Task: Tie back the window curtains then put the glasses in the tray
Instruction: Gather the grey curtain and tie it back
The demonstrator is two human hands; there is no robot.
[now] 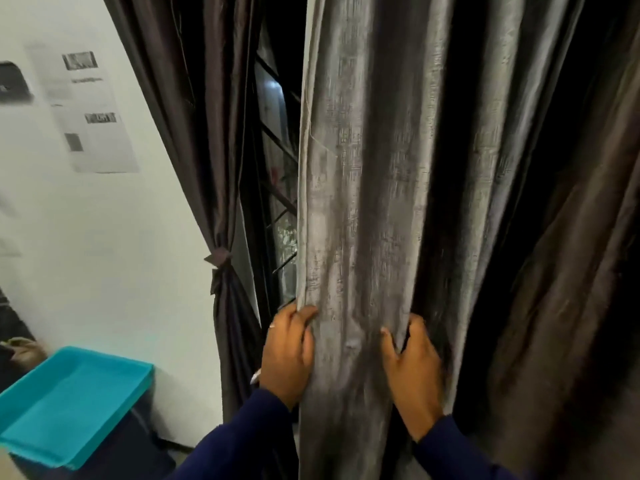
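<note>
A grey, shiny right curtain [363,185] hangs straight down in front of me in loose folds. My left hand [289,355] grips its left hem, fingers wrapped around the edge. My right hand [412,368] clutches a fold further right, so both hands bunch the cloth between them. The dark left curtain [194,116] is gathered against the wall by a tieback [218,259]. A turquoise tray [72,400] sits at the lower left with nothing visible in it. No glasses are in view.
Between the curtains a dark window with bars [278,161] shows. The white wall [104,254] on the left carries printed sheets [90,109]. The tray rests on a dark stand [114,448]. Dark curtain folds [554,237] fill the right side.
</note>
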